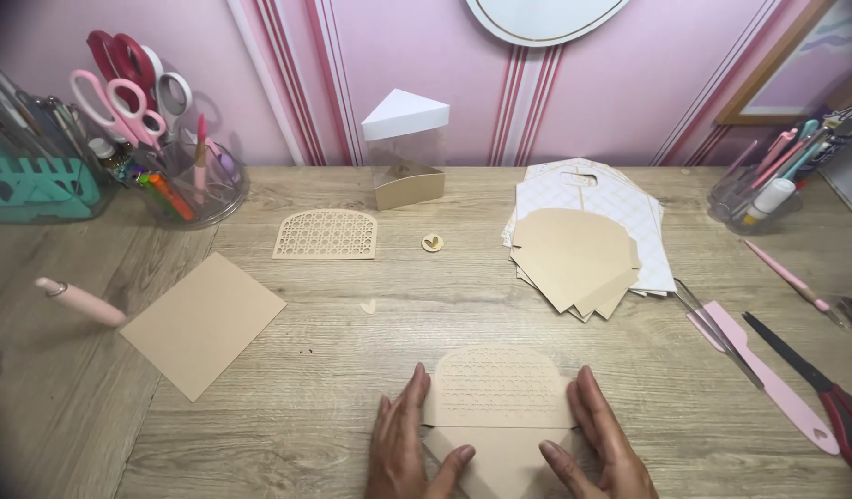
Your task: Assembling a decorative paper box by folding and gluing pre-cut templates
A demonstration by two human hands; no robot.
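Left hand: the left hand lies flat, fingers pressing the left side of the tan arch-topped lattice-embossed card piece.
Right hand: the right hand presses its right side, thumb on the lower fold.
Card piece: at the wooden desk's near edge, centre.
Left of it: a tan square card sheet, apart.

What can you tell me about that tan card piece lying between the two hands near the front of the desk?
The tan card piece looks like thin kraft-coloured cardstock. Its upper part is arch-shaped with an embossed lattice pattern; below a straight crease it narrows toward the bottom edge of the view, where it is cut off. It lies flat on the wooden desk. The left hand presses its left edge and the right hand its right edge, thumbs resting on the lower part.
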